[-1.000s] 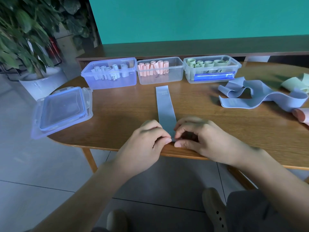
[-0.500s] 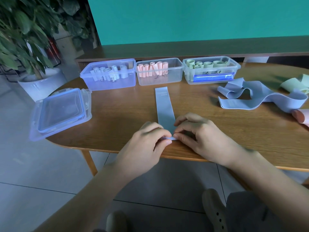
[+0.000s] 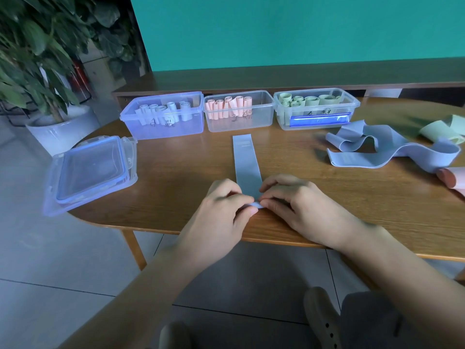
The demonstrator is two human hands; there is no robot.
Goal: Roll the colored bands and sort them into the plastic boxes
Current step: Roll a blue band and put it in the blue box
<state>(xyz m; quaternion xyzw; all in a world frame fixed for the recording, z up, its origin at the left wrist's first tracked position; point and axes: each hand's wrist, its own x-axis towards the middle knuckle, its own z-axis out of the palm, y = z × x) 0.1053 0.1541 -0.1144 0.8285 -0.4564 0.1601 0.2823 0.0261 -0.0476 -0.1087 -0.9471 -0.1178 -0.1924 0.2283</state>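
Blue band (image 3: 245, 165): lies flat on the surface (image 3: 176, 177), running from the hands toward 12 o'clock; its near end is curled into a small roll at the fingertips.
Left hand (image 3: 221, 210): fingers curled, pinching the rolled end from the left.
Right hand (image 3: 297, 205): fingers curled, pinching the same rolled end from the right; thumbs of both hands nearly touch.
Boxes at 12 o'clock: blue-tinted box (image 3: 163, 115) holds pale blue rolls, clear middle box (image 3: 239, 110) holds pink rolls, right box (image 3: 317, 109) holds green rolls; all three stand side by side, open, just beyond the band's far end.
Lid (image 3: 90, 170): at 10 o'clock, overhanging the surface's left edge.
Loose bands at 2 o'clock: a wavy blue band (image 3: 392, 149), a green band (image 3: 442, 129) behind it, a pink roll (image 3: 450, 177) at the frame's right edge.
Edges: hands work just inside the near edge.
Open room: bare wood between lid and band, and between band and loose pile.
Surroundings: potted plant (image 3: 37, 59) at 10 o'clock on the floor.
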